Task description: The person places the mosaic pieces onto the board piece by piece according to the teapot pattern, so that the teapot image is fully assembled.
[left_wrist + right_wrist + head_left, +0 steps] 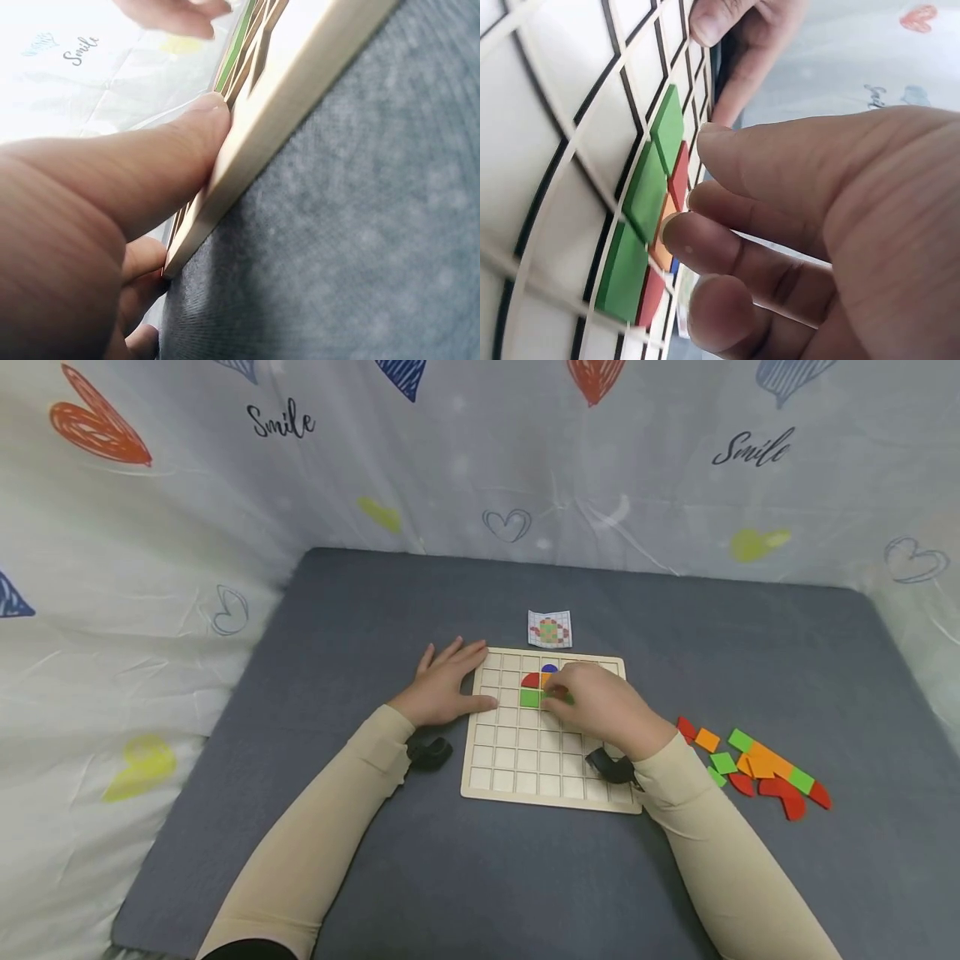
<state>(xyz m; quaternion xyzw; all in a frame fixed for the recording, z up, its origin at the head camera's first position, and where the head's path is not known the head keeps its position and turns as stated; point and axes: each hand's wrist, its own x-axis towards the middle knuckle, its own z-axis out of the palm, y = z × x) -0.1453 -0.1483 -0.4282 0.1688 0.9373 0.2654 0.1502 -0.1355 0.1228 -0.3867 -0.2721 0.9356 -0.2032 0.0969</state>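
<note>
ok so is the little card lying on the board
No, the card lies on the table, just beyond the far edge of the board.

A curtained-off tabletop nook: heart-printed "Smile" sheeting (450, 460) around a grey table (450, 885).

We see a pale wood board (506, 758) ruled in a grid of squares; on it we find plain green squares (622, 277), red pieces (679, 176), an orange piece (546, 681) and a blue piece (550, 668); we count red, orange and green among the loose pieces (761, 767); we note a white card (550, 630) with a chequered multicoloured design, beige sleeves (322, 827), a dark grey tabletop (420, 877); we see a whitish curtain (637, 468) patterned with red, blue and yellow hearts (101, 427) and black lettering (281, 420).
</note>
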